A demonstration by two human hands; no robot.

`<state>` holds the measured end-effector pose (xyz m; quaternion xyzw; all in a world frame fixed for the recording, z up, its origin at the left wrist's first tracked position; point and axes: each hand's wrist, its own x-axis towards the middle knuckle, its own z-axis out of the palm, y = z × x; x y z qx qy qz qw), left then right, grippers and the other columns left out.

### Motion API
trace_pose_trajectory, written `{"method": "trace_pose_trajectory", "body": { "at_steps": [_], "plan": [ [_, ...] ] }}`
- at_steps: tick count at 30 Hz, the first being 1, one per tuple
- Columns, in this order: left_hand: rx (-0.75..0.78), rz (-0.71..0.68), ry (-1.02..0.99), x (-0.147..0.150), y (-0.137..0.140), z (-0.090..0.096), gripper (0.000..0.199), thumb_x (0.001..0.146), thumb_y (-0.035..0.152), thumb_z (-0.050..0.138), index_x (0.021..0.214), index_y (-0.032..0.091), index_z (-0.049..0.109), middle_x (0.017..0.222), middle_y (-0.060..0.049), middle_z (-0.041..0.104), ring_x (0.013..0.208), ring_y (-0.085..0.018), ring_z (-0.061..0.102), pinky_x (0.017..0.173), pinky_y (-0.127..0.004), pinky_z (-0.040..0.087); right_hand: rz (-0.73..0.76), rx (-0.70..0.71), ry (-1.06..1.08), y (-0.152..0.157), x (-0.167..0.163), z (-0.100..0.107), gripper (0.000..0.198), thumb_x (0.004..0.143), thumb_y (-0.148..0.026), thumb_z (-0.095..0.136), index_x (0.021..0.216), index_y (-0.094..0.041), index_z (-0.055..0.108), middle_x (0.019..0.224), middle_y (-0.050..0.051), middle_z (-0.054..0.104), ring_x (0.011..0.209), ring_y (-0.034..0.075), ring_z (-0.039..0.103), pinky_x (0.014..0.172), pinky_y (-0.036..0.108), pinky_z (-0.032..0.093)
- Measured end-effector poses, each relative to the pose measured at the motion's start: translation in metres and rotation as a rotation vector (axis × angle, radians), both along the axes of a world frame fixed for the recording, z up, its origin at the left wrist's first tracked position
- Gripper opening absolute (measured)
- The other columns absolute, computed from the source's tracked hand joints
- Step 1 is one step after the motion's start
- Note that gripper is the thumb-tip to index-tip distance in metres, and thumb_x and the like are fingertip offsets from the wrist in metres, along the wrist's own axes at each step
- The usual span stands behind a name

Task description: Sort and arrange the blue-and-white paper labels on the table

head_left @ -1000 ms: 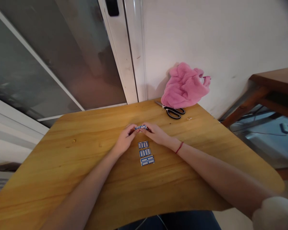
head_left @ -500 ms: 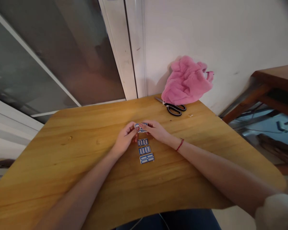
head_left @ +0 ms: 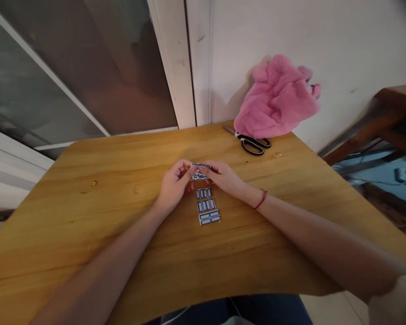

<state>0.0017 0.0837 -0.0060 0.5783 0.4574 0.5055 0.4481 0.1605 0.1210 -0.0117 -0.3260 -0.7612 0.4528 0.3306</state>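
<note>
1. Out on the left of the table point(head_left: 122, 180), a small yellowish bit point(head_left: 94, 183) lies well apart from my work; I'd only disturb it by swinging my forearm wide
2. My left fingers point(head_left: 188, 175) are clamped on the left end of a blue-and-white sheet point(head_left: 200, 173), thumb over its face; squeezing harder on this side than the other could crease it, as it looks thin
3. The sheet is between my two hands, just beyond the loose pieces; my fingers hide part of it, so I can't tell whether any edge is torn, and uneven pulling could rip it across a blue frame
4. Nearer me, the far piece point(head_left: 203, 193), middle piece point(head_left: 206, 205) and near piece point(head_left: 209, 217) lie flat in a column with narrow gaps; a dropped sheet or a dragging wrist could knock them askew
5. My right fingers point(head_left: 211, 174) are clamped on the right end, thumb close to the other thumb; one slipping across could jerk the sheet out of my grip
6. Further right, the scissors point(head_left: 252, 144) lie against the pink cloth point(head_left: 277, 99); a careless reach might catch the blades, and tugging the cloth could drag them along
</note>
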Motion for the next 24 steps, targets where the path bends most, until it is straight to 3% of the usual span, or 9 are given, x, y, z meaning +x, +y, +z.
{"method": "trace_pose_trajectory", "body": {
  "at_steps": [6, 11, 14, 17, 24],
  "plan": [
    [-0.062, 0.029, -0.028, 0.003, -0.001, -0.001, 0.026, 0.082, 0.04, 0.056, 0.07, 0.018, 0.049, 0.042, 0.007, 0.047, 0.034, -0.008, 0.05, 0.035, -0.017, 0.04, -0.11, 0.133, -0.056, -0.005, -0.003, 0.005, 0.03, 0.092, -0.036, 0.039, 0.078, -0.015, 0.056, 0.061, -0.002, 0.047, 0.057, 0.009, 0.043, 0.055, 0.022, 0.032],
    [-0.074, -0.047, -0.165, 0.006, -0.001, 0.002, 0.02, 0.08, 0.036, 0.059, 0.09, 0.019, 0.053, 0.062, 0.005, 0.057, 0.041, -0.01, 0.056, 0.034, -0.02, 0.045, -0.177, 0.229, -0.092, -0.008, -0.003, 0.006, 0.033, 0.094, -0.033, 0.034, 0.073, -0.016, 0.052, 0.062, -0.001, 0.05, 0.057, 0.009, 0.043, 0.054, 0.022, 0.031],
    [-0.061, -0.048, -0.159, 0.007, -0.003, 0.003, 0.017, 0.079, 0.032, 0.061, 0.085, 0.017, 0.056, 0.063, 0.004, 0.058, 0.042, -0.009, 0.055, 0.036, -0.02, 0.048, -0.146, 0.253, -0.119, -0.008, -0.002, 0.004, 0.034, 0.094, -0.034, 0.033, 0.072, -0.016, 0.051, 0.061, -0.001, 0.051, 0.055, 0.008, 0.044, 0.054, 0.022, 0.03],
    [-0.091, -0.001, -0.182, 0.01, -0.005, 0.003, 0.017, 0.078, 0.032, 0.062, 0.076, 0.017, 0.055, 0.058, 0.004, 0.057, 0.039, -0.008, 0.053, 0.035, -0.02, 0.048, -0.152, 0.224, -0.117, -0.009, -0.002, 0.004, 0.035, 0.093, -0.036, 0.035, 0.069, -0.016, 0.05, 0.06, -0.002, 0.05, 0.055, 0.008, 0.043, 0.053, 0.022, 0.03],
    [-0.097, 0.061, -0.275, 0.015, -0.009, 0.001, 0.02, 0.079, 0.032, 0.062, 0.07, 0.017, 0.051, 0.055, 0.005, 0.055, 0.039, -0.007, 0.052, 0.035, -0.018, 0.046, -0.128, 0.008, 0.027, -0.009, -0.004, 0.006, 0.036, 0.09, -0.045, 0.038, 0.071, -0.016, 0.049, 0.063, -0.001, 0.051, 0.057, 0.009, 0.045, 0.052, 0.021, 0.033]
  ]
}}
